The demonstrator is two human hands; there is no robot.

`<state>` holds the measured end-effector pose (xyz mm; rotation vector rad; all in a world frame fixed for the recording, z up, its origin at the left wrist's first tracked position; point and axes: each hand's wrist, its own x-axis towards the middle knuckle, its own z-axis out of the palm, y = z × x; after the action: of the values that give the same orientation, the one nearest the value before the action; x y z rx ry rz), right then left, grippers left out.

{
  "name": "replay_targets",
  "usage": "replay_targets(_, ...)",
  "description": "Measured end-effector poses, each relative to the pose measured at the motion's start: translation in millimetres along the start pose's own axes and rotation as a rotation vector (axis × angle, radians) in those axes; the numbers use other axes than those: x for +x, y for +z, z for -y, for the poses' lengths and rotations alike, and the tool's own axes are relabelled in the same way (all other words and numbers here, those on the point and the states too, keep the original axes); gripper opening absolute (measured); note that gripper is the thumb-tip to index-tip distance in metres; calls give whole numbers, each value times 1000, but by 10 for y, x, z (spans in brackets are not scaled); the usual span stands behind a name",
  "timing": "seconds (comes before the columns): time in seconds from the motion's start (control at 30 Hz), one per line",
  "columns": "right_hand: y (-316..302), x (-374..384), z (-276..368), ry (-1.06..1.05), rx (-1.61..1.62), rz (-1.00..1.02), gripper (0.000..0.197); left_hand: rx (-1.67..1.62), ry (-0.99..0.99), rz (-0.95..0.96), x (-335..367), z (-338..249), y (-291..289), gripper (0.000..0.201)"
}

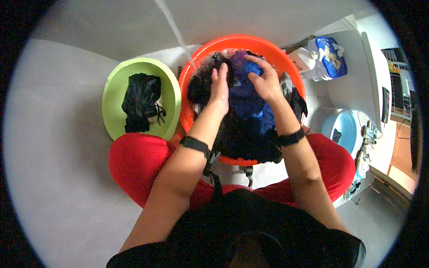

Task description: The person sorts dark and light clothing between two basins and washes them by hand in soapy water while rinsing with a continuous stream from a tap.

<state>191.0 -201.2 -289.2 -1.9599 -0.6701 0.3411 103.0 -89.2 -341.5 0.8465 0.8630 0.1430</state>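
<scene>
An orange-red basin (pixel 241 40) stands before me between my knees, heaped with wet dark clothes. Black garments (pixel 243 138) fill its near side, and a blue garment (pixel 246 96) lies across the middle with a purple patch beyond it. Over the left part of the heap is my left hand (pixel 220 87), fingers straight and thumb apart. My right hand (pixel 267 84) hovers at or just over the blue cloth, thumb and forefinger spread; its other fingers are partly hidden. Neither hand visibly grips any cloth. Suds (pixel 208 60) show along the basin's far left side.
A thin stream of water (pixel 172 20) falls toward the basin's left rim. To the left, a green basin (pixel 107 100) holds a folded black garment (pixel 142 96). On the right are a white bottle (pixel 303 60), a blue-and-white detergent bag (pixel 330 58), a light-blue basin (pixel 353 120) and several shoes (pixel 364 156).
</scene>
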Motion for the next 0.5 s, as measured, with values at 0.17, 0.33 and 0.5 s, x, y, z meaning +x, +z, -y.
replay_targets(0.17,-135,-851,829,-212,-132,106,46,-365,-258,454,-297,-330,125,70)
replay_targets(0.33,102,-1217,793,-54,-282,-39,63,-383,-333,509,-358,-27,84,43)
replay_targets(0.5,229,-923,516,-41,-339,-164,50,-304,-186,433,-257,18,114,35)
